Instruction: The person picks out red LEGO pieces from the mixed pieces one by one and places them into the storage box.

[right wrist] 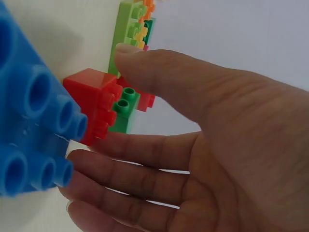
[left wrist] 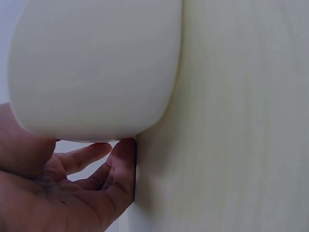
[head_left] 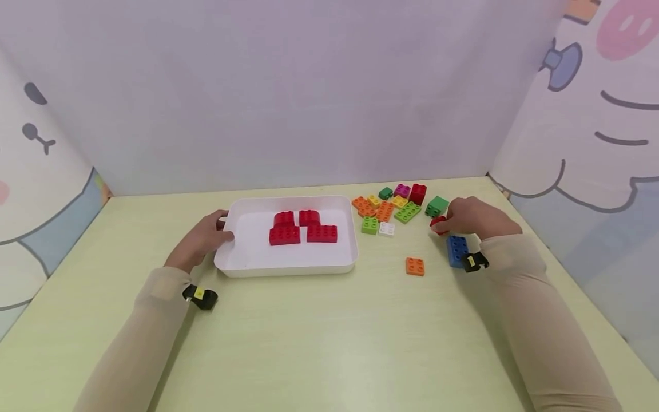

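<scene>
My left hand (head_left: 202, 237) grips the left end of a white tray (head_left: 242, 252), thumb over the rim and fingers outside. Close up, its fingers (left wrist: 126, 169) lie beneath the tray's rounded corner. The tray bears several red toy bricks (head_left: 322, 233), two of them with curved tops. On the right, my right hand (head_left: 476, 217) holds a small red brick (right wrist: 91, 104) between thumb and index finger, low over the table; its other fingers extend beside it. A blue brick (head_left: 456, 250) lies just nearer, below that hand. Beyond the fingers is a green brick (head_left: 437, 206).
Right of the tray, several bricks form a loose cluster: orange (head_left: 385, 211), lime green (head_left: 408, 212), white (head_left: 386, 229) and dark red (head_left: 417, 193) among them. A single orange brick (head_left: 415, 266) lies nearer. Pale walls (head_left: 298, 114) border the table (head_left: 319, 343).
</scene>
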Demonstrator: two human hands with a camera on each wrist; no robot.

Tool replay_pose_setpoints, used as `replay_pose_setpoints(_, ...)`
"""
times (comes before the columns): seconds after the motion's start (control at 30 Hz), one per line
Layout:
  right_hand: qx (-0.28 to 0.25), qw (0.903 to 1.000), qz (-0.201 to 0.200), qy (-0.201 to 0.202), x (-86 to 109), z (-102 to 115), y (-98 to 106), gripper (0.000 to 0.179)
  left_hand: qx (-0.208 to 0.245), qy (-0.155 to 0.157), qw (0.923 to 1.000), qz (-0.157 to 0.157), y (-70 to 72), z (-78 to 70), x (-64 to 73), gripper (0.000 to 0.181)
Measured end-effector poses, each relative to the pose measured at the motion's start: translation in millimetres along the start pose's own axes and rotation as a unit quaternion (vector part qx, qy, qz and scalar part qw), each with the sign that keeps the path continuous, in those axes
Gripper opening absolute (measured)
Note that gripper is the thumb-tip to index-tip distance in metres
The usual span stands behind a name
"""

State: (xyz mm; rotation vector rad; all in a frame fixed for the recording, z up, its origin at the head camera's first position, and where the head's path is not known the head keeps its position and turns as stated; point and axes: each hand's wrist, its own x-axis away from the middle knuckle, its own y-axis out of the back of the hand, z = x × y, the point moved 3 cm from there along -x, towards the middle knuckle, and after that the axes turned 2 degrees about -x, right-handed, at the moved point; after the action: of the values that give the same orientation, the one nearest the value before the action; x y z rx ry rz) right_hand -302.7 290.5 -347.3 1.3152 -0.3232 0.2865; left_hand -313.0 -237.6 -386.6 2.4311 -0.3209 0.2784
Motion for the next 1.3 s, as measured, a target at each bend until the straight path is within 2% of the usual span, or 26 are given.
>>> replay_pose_setpoints(0.27, 0.007, 1.0, -0.003, 0.004, -6.5, 2, -7, 0.039, -0.009, -0.022, 0.9997, 0.001, 0.1, 1.1, -0.5, 0.067)
replay_pose_setpoints(0.47, 0.008, 0.9998, -0.006, 0.019, -2.8, 5, -2, 0.039, -0.006, -0.023, 0.9997, 0.002, 0.9, 2.6, -1.1, 0.068)
replay_pose_setpoints(0.57, 0.016, 0.9983, -0.026, 0.05, 1.6, 10, 5, 0.039, -0.004, -0.018, 0.9998, 0.003, 1.2, 2.5, -1.2, 0.069)
replay_pose_setpoints(0.73, 0.027, 0.9863, -0.094, 0.133, 12.6, 31, 17, 0.042, -0.005, -0.015, 0.9999, 0.002, 0.5, 2.0, -0.8, 0.068)
replay_pose_setpoints(0.83, 0.026, 0.9795, -0.115, 0.163, 23.1, 44, 22, 0.045, -0.003, -0.016, 0.9999, 0.002, -0.3, 2.1, -0.7, 0.068)
replay_pose_setpoints(1.07, 0.015, 0.968, -0.142, 0.206, 41.4, 69, 28, 0.042, -0.007, -0.019, 0.9998, -0.001, -1.0, 4.3, 0.1, 0.067)
replay_pose_setpoints(1.3, 0.012, 0.9576, -0.167, 0.235, 48.1, 79, 28, 0.044, -0.009, -0.021, 0.9997, -0.003, 0.1, 2.5, -0.3, 0.067)
